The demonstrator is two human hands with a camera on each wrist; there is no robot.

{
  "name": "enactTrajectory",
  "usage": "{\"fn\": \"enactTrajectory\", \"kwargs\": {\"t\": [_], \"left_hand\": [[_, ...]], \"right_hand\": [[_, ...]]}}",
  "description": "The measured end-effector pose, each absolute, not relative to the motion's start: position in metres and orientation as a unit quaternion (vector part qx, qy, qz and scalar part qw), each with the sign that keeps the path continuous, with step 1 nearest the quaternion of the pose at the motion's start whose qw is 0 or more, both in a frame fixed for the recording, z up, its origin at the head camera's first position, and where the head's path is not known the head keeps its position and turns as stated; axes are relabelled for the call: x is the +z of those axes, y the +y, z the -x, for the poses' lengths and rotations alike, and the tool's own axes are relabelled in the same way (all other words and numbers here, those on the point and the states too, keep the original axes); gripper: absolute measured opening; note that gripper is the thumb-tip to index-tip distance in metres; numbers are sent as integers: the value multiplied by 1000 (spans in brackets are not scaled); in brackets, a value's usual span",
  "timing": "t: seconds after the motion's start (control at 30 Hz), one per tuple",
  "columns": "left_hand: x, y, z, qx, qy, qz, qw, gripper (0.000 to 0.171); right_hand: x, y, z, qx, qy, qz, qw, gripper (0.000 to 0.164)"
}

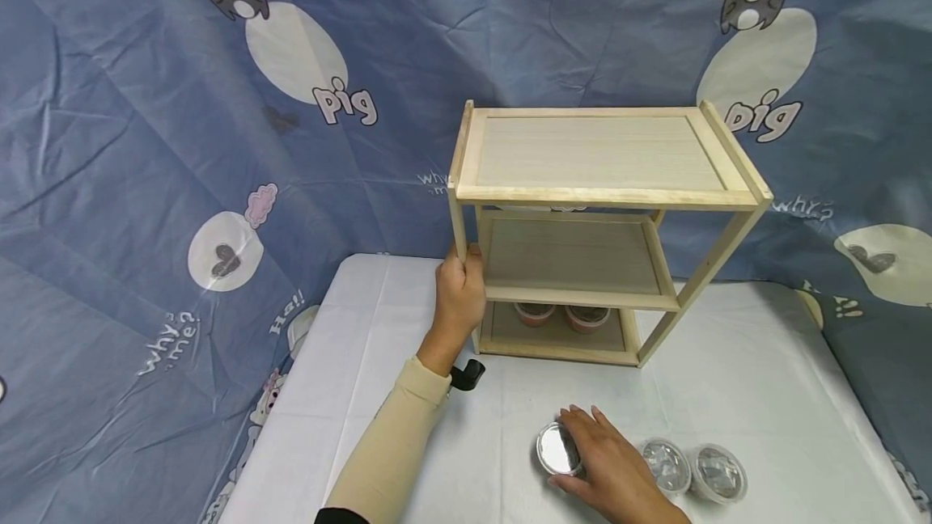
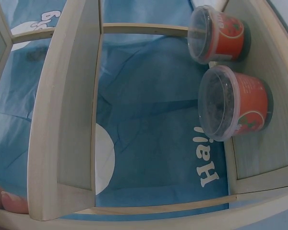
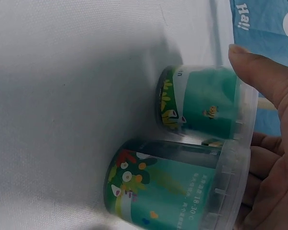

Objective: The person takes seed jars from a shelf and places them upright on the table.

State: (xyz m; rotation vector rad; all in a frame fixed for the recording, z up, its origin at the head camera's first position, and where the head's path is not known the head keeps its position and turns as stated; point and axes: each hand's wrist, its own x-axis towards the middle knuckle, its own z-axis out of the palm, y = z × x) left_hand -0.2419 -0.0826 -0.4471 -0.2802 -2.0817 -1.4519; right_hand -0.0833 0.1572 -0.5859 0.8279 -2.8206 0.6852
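Observation:
A small three-tier wooden shelf rack stands on the white table. My left hand grips its left post, and fingertips show by the frame in the left wrist view. On the bottom tier sit two lidded plastic cups with red labels. My right hand holds a round clear-lidded plastic cup in front of the rack, thumb on the near side, fingers on the far side. In the right wrist view, two green-labelled cups stand side by side by the thumb; the other fingers are partly hidden behind them.
Two more clear-lidded cups stand close together to the right of my right hand. Blue patterned cloth hangs behind the rack and at the sides. A white cloth covers the table.

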Motion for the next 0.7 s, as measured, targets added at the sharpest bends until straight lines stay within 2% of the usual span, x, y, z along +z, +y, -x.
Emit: {"fn": "enactTrajectory", "kwargs": {"t": [0.43, 0.7], "left_hand": [[-447, -83, 241, -548, -777, 109, 290, 33], [-446, -83, 241, -547, -778, 107, 292, 34]], "right_hand": [[-583, 156, 84, 225, -936, -268, 47, 86], [-581, 157, 84, 230, -934, -269, 39, 95]]}}
